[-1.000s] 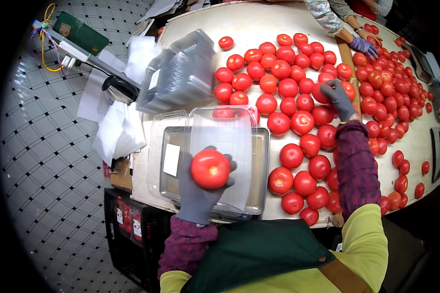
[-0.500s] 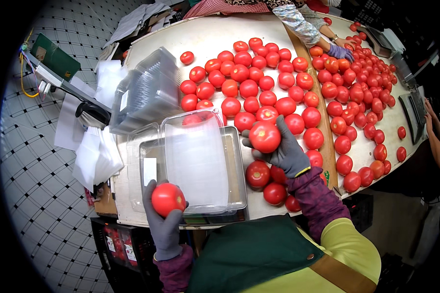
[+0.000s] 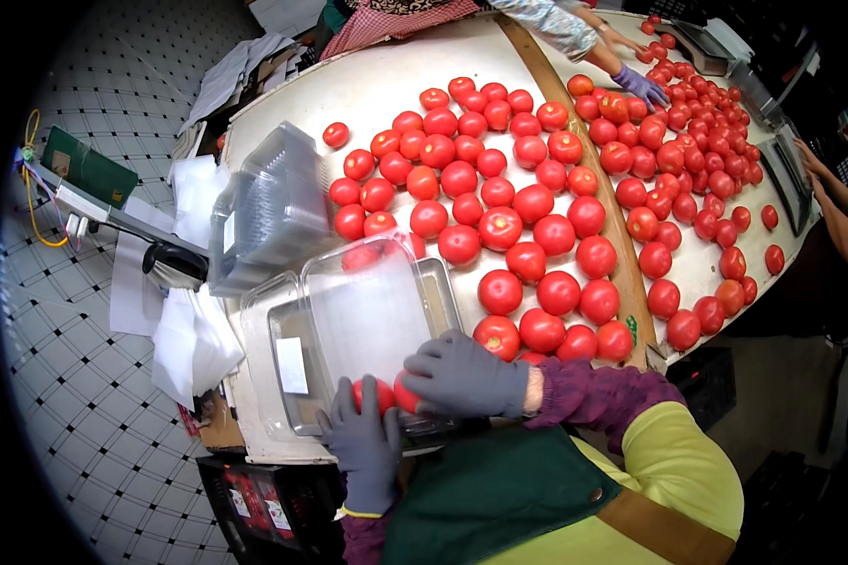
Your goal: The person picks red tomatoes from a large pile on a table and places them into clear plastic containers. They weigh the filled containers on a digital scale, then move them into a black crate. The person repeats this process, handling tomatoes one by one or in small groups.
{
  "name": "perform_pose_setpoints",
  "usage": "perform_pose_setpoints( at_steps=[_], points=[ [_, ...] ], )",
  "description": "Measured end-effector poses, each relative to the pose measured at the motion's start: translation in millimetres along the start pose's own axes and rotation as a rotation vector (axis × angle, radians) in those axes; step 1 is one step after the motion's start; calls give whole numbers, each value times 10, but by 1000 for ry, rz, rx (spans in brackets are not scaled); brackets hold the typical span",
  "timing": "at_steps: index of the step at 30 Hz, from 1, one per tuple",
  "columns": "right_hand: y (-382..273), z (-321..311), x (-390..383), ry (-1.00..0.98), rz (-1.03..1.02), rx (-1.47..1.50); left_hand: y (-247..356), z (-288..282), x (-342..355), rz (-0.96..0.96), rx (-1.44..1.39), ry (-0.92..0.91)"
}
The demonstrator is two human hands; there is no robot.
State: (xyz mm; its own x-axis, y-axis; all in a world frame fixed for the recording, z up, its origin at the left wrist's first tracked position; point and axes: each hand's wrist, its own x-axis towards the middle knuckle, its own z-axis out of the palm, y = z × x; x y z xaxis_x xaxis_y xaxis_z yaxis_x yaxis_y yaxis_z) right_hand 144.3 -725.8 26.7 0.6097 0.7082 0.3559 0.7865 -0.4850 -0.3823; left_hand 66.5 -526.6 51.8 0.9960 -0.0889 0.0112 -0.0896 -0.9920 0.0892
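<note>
At the near end of an open clear plastic punnet (image 3: 438, 282), both my grey-gloved hands are side by side. My left hand (image 3: 365, 452) is curled around a red tomato (image 3: 379, 395). Just to its right, my right hand (image 3: 471, 375) grips a second tomato (image 3: 406, 393), mostly hidden under its fingers. The two tomatoes sit close together over the punnet's near part. A pale liner (image 3: 353, 306) covers the punnet's middle, and a white label (image 3: 292, 365) is on its left part. Loose tomatoes (image 3: 501, 229) are spread over the table beyond and to the right.
A stack of clear punnets (image 3: 278, 207) stands at the back left, near white paper sheets (image 3: 193, 334). A wooden divider (image 3: 621, 231) splits the table (image 3: 297, 85). Past it, a co-worker's purple-gloved hand (image 3: 642, 87) reaches into more tomatoes. A black crate (image 3: 264, 508) is below.
My right hand has come down and left with its tomato to the punnet's near end. My left hand has shifted right with its own. The co-worker's gloved hand has moved slightly.
</note>
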Motion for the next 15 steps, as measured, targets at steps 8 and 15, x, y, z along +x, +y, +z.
perform_pose_setpoints(
  at_steps=[8, 15],
  points=[
    [1154, 50, -12, 196, 466, 150, 154, -131, 245, 202, -223, -41],
    [2040, 443, 810, -88, 522, -362, 231, -72, 486, 212, -284, -234]
  ],
)
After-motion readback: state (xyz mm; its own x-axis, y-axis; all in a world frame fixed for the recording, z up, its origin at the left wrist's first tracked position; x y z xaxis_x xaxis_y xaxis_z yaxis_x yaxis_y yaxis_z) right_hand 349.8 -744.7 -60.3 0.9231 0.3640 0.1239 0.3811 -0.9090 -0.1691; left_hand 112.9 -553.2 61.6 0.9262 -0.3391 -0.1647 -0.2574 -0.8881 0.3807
